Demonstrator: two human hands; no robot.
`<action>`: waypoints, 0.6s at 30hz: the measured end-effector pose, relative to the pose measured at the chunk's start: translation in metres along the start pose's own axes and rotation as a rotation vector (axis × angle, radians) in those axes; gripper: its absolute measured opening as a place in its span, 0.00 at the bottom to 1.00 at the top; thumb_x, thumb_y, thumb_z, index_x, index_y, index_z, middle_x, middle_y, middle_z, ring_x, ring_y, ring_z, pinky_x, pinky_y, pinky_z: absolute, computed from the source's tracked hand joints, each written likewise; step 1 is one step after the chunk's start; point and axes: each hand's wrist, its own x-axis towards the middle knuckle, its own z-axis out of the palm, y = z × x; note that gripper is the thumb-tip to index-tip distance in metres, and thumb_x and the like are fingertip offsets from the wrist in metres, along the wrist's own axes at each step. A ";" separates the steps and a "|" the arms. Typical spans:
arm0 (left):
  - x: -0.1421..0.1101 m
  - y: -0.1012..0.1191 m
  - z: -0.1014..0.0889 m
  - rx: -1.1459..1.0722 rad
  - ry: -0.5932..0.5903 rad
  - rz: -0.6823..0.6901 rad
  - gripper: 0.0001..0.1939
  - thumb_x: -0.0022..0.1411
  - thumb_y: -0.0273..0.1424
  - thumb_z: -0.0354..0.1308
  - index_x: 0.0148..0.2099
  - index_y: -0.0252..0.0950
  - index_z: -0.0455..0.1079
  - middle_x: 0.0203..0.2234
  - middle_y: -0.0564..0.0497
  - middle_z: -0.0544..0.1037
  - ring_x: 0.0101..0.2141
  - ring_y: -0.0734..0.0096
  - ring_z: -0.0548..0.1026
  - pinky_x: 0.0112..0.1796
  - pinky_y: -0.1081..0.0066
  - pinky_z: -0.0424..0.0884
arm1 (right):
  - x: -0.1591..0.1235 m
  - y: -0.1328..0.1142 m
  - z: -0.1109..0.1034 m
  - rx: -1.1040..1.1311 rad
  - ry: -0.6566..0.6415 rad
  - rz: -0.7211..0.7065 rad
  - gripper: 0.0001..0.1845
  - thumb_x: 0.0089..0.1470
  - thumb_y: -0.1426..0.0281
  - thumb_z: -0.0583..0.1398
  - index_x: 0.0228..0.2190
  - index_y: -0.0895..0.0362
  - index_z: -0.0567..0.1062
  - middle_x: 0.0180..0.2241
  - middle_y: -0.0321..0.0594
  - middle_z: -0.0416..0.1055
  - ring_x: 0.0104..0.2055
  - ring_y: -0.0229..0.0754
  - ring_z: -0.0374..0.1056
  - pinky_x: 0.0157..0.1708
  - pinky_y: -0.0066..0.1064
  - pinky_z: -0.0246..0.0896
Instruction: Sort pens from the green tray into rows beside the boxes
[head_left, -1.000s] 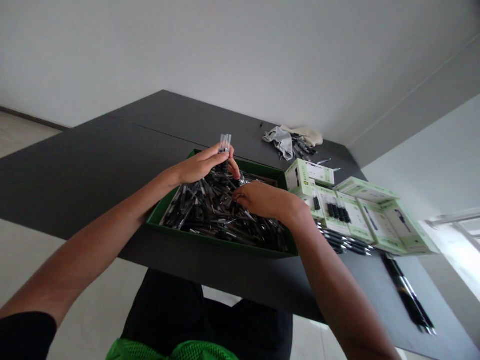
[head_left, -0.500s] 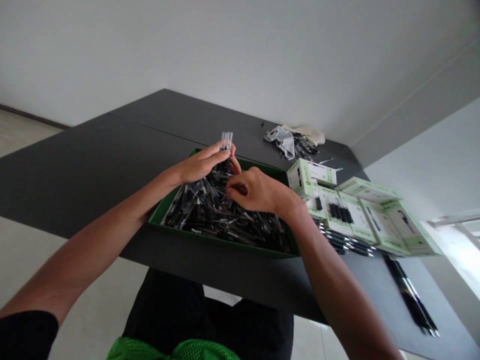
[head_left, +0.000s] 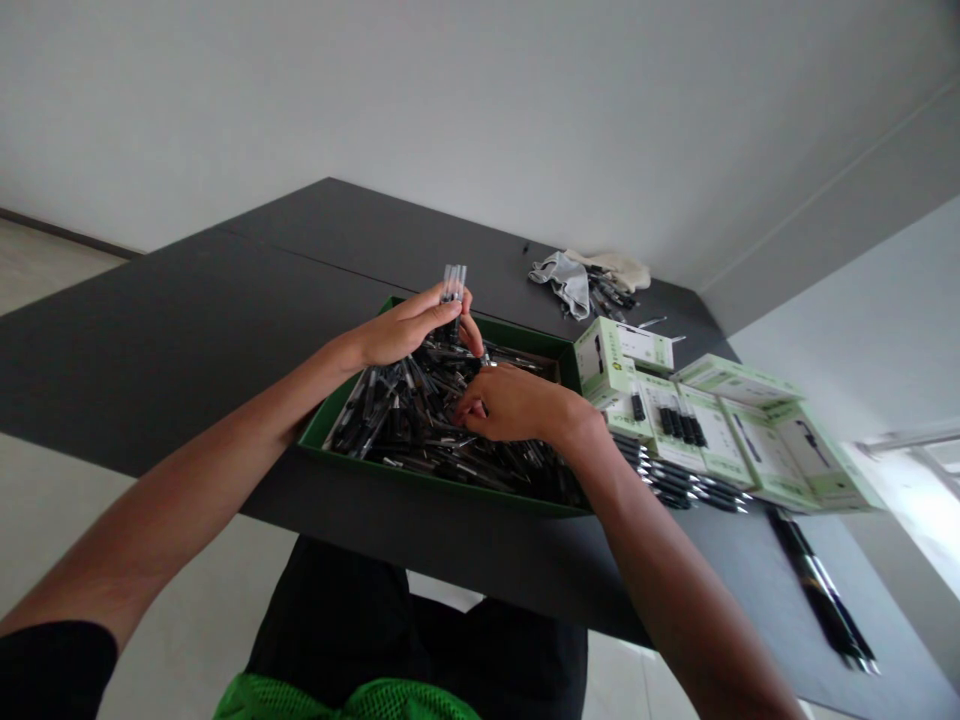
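Note:
Several black pens with clear ends (head_left: pixel 454 285) stand upright in a bunch, and my left hand (head_left: pixel 411 325) is wrapped round them above the far side of a green box (head_left: pixel 450 485). Loose dark pens (head_left: pixel 420 415) fill that box in a jumbled heap. Lower and to the right, my right hand (head_left: pixel 506 402) is down at the heap with its fingers curled together. Whatever those fingers hold, if anything, is hidden behind the hand.
Right of the green box stand open white-and-green cartons (head_left: pixel 697 420), some holding pens. Stacked pens (head_left: pixel 686 485) lie before them. Farther right rests a bundle of long black pens (head_left: pixel 821 590). Grey and cream cloths (head_left: pixel 566 280) lie with more pens at the back of the dark table (head_left: pixel 187 350).
My right hand has moved a little down, away from the bunch and onto the heap of pens. My left hand keeps its hold and has hardly moved.

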 end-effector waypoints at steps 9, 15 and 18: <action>0.001 0.002 0.000 0.063 -0.018 0.011 0.12 0.80 0.42 0.47 0.48 0.39 0.60 0.39 0.46 0.85 0.47 0.59 0.84 0.55 0.59 0.73 | -0.009 -0.015 -0.002 -0.223 -0.081 0.277 0.17 0.64 0.74 0.57 0.41 0.59 0.87 0.43 0.55 0.84 0.51 0.55 0.79 0.57 0.43 0.60; 0.001 0.003 0.001 0.061 -0.026 0.022 0.12 0.81 0.42 0.46 0.48 0.39 0.60 0.40 0.46 0.85 0.47 0.59 0.84 0.55 0.60 0.73 | -0.007 -0.014 -0.002 -0.230 -0.079 0.284 0.16 0.66 0.73 0.58 0.39 0.59 0.87 0.42 0.54 0.85 0.49 0.53 0.80 0.59 0.44 0.57; 0.001 0.001 0.001 0.045 -0.031 0.028 0.11 0.81 0.40 0.46 0.48 0.39 0.59 0.40 0.46 0.85 0.47 0.60 0.84 0.55 0.60 0.73 | -0.004 -0.011 0.002 -0.218 -0.074 0.258 0.15 0.65 0.74 0.60 0.44 0.57 0.87 0.47 0.51 0.84 0.52 0.52 0.79 0.60 0.43 0.56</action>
